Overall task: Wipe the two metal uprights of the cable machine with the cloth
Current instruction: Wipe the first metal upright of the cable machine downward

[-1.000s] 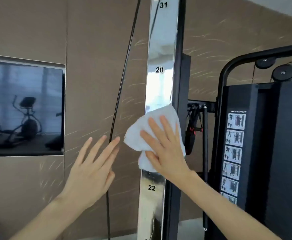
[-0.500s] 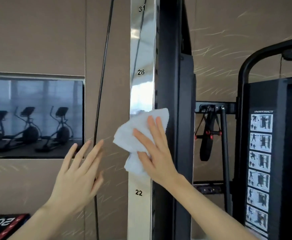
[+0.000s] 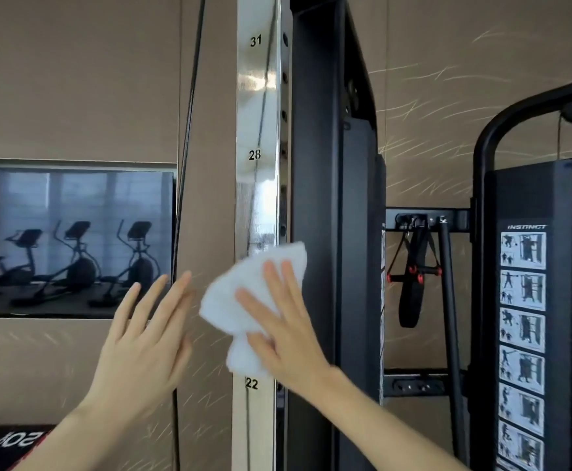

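Note:
A shiny chrome upright (image 3: 259, 137) with black numbers 31, 28 and 22 runs from top to bottom in the middle of the view. A crumpled white cloth (image 3: 240, 300) lies flat against it between marks 28 and 22. My right hand (image 3: 288, 324) presses the cloth onto the metal with spread, straight fingers. My left hand (image 3: 141, 338) hovers to the left, fingers extended, holding nothing, close to a thin black cable (image 3: 186, 164). Only one chrome upright is in view.
A black frame column (image 3: 325, 232) stands right behind the chrome upright. Black strap handles (image 3: 413, 277) hang from a rack to the right, beside a weight-stack housing with an exercise chart (image 3: 522, 334). A wall screen (image 3: 70, 239) reflecting exercise machines sits at left.
The view has shifted, so the upright now sits further left and the black column shows more. My right hand and the cloth have slid slightly down the upright. My left hand stays raised.

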Motion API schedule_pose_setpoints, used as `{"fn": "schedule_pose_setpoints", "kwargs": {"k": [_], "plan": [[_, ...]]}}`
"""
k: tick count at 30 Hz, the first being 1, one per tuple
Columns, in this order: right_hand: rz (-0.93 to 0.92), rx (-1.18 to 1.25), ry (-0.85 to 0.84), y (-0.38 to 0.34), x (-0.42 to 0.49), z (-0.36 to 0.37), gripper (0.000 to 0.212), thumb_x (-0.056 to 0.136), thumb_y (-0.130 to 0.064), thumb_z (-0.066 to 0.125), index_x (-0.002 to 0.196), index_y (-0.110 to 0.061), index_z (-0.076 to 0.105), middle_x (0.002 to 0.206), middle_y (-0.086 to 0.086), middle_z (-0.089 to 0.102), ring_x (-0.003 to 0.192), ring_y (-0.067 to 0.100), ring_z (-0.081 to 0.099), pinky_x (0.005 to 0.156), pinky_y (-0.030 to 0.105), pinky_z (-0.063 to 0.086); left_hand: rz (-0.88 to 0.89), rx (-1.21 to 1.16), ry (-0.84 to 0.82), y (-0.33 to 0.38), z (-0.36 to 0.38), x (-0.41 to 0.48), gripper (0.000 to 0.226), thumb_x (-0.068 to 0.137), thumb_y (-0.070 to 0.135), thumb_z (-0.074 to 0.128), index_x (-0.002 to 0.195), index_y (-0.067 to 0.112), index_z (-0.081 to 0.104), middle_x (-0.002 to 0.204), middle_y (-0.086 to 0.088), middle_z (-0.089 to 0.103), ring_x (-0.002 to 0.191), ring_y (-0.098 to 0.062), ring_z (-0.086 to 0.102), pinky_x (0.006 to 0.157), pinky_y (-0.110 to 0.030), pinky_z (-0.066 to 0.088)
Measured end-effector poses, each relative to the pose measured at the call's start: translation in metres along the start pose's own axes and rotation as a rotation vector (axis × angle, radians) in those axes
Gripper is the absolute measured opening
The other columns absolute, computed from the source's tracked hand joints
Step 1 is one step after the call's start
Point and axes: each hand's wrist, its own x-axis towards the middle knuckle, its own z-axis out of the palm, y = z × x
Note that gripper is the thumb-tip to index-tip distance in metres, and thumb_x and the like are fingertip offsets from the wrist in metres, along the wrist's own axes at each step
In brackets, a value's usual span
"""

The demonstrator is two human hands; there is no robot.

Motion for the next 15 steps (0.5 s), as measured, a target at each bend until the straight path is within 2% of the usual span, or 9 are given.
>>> {"fn": "schedule_pose_setpoints", "kwargs": {"k": [2, 4, 7, 9, 10, 12, 15], "plan": [[-0.039, -0.013, -0.055, 0.005, -0.022, -0.001, 0.046, 0.1, -0.029, 0.038, 0.145, -0.023, 0.031, 0.16, -0.001, -0.006, 0.146, 0.031, -0.007, 0.114, 0.049, 0.002, 0.014, 0.006, -0.024, 0.001, 0.0, -0.01, 0.052, 0.09, 0.024, 0.039, 0.129, -0.004, 0.06, 0.149, -0.017, 0.044, 0.133, -0.038, 0.043, 0.116, -0.055, 0.023], [-0.078, -0.053, -0.066, 0.015, -0.003, -0.011, 0.044, 0.102, -0.035, 0.032, 0.143, -0.021, 0.035, 0.159, 0.003, 0.0, 0.146, 0.032, -0.004, 0.117, 0.041, -0.001, 0.025, 0.013, -0.051, -0.001, -0.001, -0.018, 0.053, 0.089, 0.025, 0.04, 0.128, -0.004, 0.061, 0.149, -0.017, 0.045, 0.133, -0.037, 0.042, 0.116, -0.054, 0.022], [-0.076, -0.078, 0.032, 0.021, 0.052, -0.024, 0.043, 0.1, -0.034, 0.036, 0.139, -0.017, 0.046, 0.156, 0.01, 0.016, 0.146, 0.031, 0.003, 0.118, 0.031, 0.001, 0.024, 0.007, -0.085, -0.001, -0.002, -0.028, 0.053, 0.088, 0.025, 0.041, 0.126, -0.004, 0.062, 0.147, -0.017, 0.047, 0.132, -0.037, 0.042, 0.116, -0.052, 0.022], [-0.015, -0.031, 0.1, 0.019, 0.071, -0.026, 0.042, 0.098, -0.03, 0.042, 0.135, -0.013, 0.052, 0.154, 0.011, 0.019, 0.146, 0.027, 0.003, 0.117, 0.025, 0.002, 0.028, 0.007, -0.094, 0.005, 0.0, -0.034, 0.053, 0.087, 0.025, 0.04, 0.127, -0.003, 0.062, 0.147, -0.016, 0.047, 0.131, -0.037, 0.043, 0.116, -0.051, 0.021], [0.009, -0.006, 0.113, 0.016, 0.068, -0.022, 0.042, 0.097, -0.029, 0.043, 0.135, -0.013, 0.052, 0.155, 0.011, 0.018, 0.146, 0.026, 0.001, 0.117, 0.027, 0.003, 0.03, 0.002, -0.101, 0.008, 0.001, -0.037, 0.053, 0.087, 0.025, 0.04, 0.127, -0.003, 0.062, 0.147, -0.016, 0.046, 0.131, -0.036, 0.043, 0.116, -0.051, 0.022], [0.043, 0.014, 0.102, 0.005, 0.04, -0.007, 0.043, 0.099, -0.032, 0.039, 0.138, -0.016, 0.047, 0.157, 0.009, 0.013, 0.146, 0.029, 0.0, 0.119, 0.039, 0.003, 0.031, -0.016, -0.109, 0.014, 0.004, -0.044, 0.053, 0.087, 0.024, 0.041, 0.128, -0.002, 0.06, 0.148, -0.015, 0.043, 0.131, -0.037, 0.043, 0.116, -0.051, 0.022], [0.034, 0.009, 0.025, -0.008, -0.032, 0.016, 0.043, 0.1, -0.031, 0.036, 0.142, -0.02, 0.037, 0.16, 0.004, 0.003, 0.146, 0.034, 0.0, 0.116, 0.051, 0.003, 0.047, -0.04, -0.105, 0.018, 0.005, -0.052, 0.054, 0.086, 0.024, 0.04, 0.134, 0.002, 0.048, 0.151, -0.013, 0.036, 0.131, -0.036, 0.041, 0.118, -0.049, 0.017]]}}
